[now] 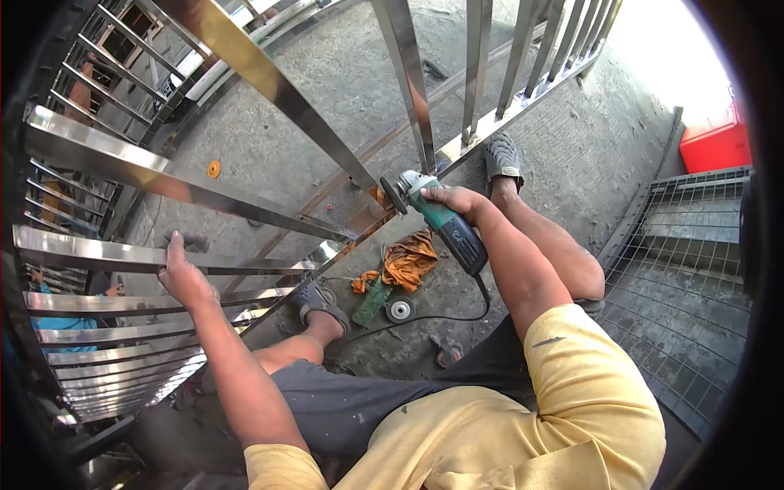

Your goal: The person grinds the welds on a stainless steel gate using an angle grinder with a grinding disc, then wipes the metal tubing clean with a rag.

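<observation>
My right hand [452, 198] is wrapped round the green and black angle grinder [451, 224], near its head. The grinder's disc [394, 196] is beside the bottom rail of the shiny metal railing [269, 86], close to the foot of a bar; whether they touch is unclear. At the left, my left hand [185, 276] is at a railing bar, with one finger pointing up and the others bent against the metal. A dark piece, hard to make out, shows just behind that hand. The grinder's black cord [441, 318] runs down and left across the ground.
An orange cloth [410, 260], a second green tool [372, 304] and a round disc [400, 309] lie between my feet. An orange disc [213, 169] is beyond the bars. Wire mesh [678, 286] and a red box [715, 140] are at right. A person's blue clothing [69, 331] shows far left.
</observation>
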Tool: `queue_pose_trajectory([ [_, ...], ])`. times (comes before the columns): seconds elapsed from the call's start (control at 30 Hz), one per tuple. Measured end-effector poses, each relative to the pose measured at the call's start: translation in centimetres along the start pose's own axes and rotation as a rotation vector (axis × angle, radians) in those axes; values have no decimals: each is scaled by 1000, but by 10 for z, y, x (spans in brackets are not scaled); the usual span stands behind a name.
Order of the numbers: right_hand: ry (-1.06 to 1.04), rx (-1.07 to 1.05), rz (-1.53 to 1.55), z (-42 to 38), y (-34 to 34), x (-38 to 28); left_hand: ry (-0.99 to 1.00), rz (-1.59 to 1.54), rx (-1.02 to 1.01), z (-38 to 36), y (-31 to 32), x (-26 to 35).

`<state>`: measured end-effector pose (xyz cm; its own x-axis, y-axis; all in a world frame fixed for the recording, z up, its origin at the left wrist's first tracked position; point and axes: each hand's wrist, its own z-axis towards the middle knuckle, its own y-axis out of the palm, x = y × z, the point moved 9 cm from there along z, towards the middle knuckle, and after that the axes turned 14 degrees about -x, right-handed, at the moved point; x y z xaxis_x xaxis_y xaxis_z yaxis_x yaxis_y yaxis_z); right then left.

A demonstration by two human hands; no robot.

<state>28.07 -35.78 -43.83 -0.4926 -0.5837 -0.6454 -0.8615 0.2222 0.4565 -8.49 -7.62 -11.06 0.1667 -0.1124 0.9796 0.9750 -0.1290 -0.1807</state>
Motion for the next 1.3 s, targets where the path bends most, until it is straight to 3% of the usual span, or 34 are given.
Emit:
queue_pose_trajectory([
  [0.13, 150, -53, 31, -3, 10, 4, -54, -26, -62, -1, 2, -3],
  [0.17, 69, 24, 28, 0, 0, 9, -33, -16, 0, -1, -2, -3],
  [0.27, -22, 100, -8, -2, -8, 11, 10, -33, -62, 2, -1, -5],
  [0.37, 10, 38, 144, -17, 1, 6, -8, -32, 27, 0, -5, -4],
  [0.57, -84, 136, 136, -13, 18, 6, -23, -87, -44, 1, 1, -5],
  [0.67, 43, -2, 170, -7, 11, 22, -8, -87, -21, 0, 0, -2],
  [0.8, 146, -3, 62, -9, -5, 25, -38, -76, -44, -2, 3, -2],
  [0.93, 119, -137, 69, 2, -4, 16, -20, -31, -22, -2, 0, -1],
  [1.3, 114, -122, 51, 9, 1, -10, -62, -10, 6, -10, 10, 10],
])
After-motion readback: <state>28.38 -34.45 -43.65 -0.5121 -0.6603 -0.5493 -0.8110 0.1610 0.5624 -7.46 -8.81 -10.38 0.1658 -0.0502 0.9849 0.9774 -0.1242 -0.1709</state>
